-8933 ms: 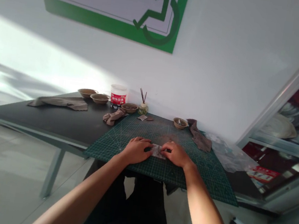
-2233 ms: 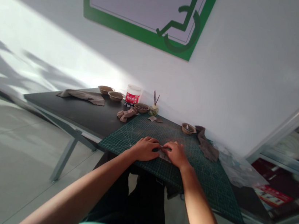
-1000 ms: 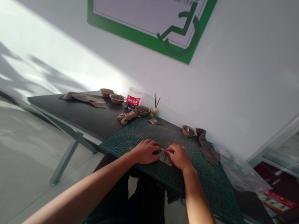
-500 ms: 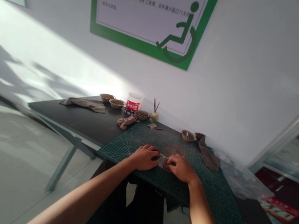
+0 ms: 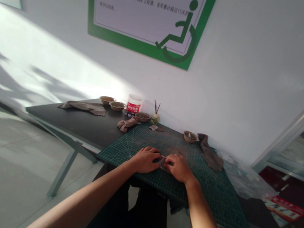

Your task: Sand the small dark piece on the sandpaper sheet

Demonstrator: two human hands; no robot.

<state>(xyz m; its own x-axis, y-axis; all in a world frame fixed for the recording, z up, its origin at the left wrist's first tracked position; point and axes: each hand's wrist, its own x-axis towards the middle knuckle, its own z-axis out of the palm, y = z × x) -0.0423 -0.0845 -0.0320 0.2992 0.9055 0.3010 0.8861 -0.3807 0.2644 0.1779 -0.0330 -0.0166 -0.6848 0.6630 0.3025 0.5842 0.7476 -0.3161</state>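
A small greyish piece (image 5: 162, 163), too small to make out well, lies low on the green cutting mat (image 5: 119, 149) between my hands. My left hand (image 5: 147, 159) rests on the mat, its fingers bent and closed against the piece's left side. From the right, my right hand (image 5: 177, 167) pinches the piece with thumb and fingertips. The two hands almost touch, and they cover most of the piece.
Behind the hands are a bowl (image 5: 190, 137), a brown cloth (image 5: 209, 155), a reed bottle (image 5: 155, 119), a tub (image 5: 133, 105) and a crumpled cloth (image 5: 127, 124). A grey cloth (image 5: 85, 107) lies left. Plastic sheeting (image 5: 244, 176) lies right.
My right hand has moved left, closer to my left hand, and less of the grey piece shows between them. The whole view has shifted slightly.
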